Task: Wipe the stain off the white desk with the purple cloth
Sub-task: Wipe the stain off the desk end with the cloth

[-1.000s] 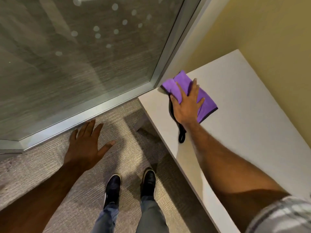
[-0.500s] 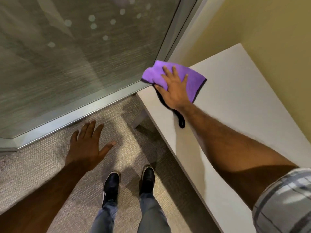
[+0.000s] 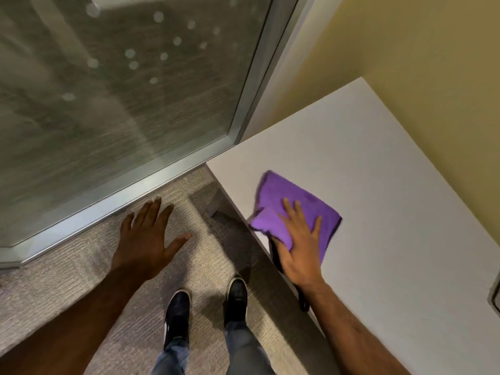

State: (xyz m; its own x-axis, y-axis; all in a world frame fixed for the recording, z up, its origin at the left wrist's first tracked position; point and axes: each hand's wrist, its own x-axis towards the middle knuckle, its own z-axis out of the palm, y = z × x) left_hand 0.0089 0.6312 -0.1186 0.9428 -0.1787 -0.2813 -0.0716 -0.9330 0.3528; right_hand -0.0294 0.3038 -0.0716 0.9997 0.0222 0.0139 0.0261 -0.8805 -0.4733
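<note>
Head view | purple cloth is being pressed flat under the open right hand at the surface front edge | left hand is being held open, empty | risk: cloth being dragged off that edge.

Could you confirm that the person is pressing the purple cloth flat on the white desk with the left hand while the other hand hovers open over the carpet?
Not quite: the head view shows the right hand pressing the purple cloth flat on the white desk. The left hand is the one hovering open over the carpet.
</note>
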